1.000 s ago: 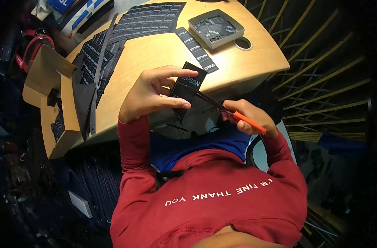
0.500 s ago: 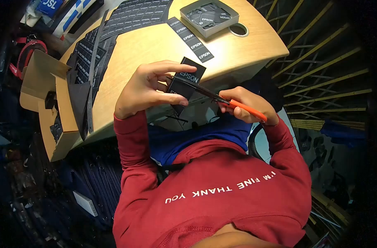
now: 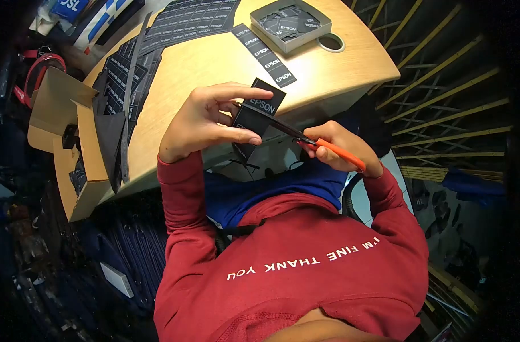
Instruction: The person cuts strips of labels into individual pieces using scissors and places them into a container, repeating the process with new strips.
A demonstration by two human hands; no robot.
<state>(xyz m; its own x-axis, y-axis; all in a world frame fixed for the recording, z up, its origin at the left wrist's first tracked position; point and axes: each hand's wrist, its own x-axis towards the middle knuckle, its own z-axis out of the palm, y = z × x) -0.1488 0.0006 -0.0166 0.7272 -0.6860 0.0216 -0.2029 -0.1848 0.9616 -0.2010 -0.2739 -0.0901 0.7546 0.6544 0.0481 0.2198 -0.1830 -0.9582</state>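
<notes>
With the held label strip [image 3: 251, 121] as the dial's centre and the view's top as twelve, a loose label strip [image 3: 264, 55] lies on the table [image 3: 200, 60] at twelve o'clock. The shallow tray [image 3: 305, 41], heaped with cut labels [image 3: 284, 24], sits just beside it towards one, a tape ring [image 3: 341, 44] near the tray's right side. Printed sheets [image 3: 185, 24] spread at eleven. At nine to ten, a long flat bar [image 3: 127, 114] lies over more dark sheets; the open carton [image 3: 92, 147] stands at nine, crowding that side. A slatted gate [image 3: 442, 100] fills three o'clock.

The near table edge runs from eight, behind the left wrist, to two; the strip appears in front of it. Bare wood shows between the sheets and the left hand [image 3: 200, 118], and another patch at two. The lap is below, at five to six.

The left hand, at nine, pinches the strip between thumb and fingers. The right hand [image 3: 344, 138], at four, is curled around the orange handles of the scissors [image 3: 340, 153], whose blades cross the strip, tips towards ten.

The left fingers cover part of the strip; how far it is cut is unclear. The view's top crops the sheets, and the carton's contents are dark.
</notes>
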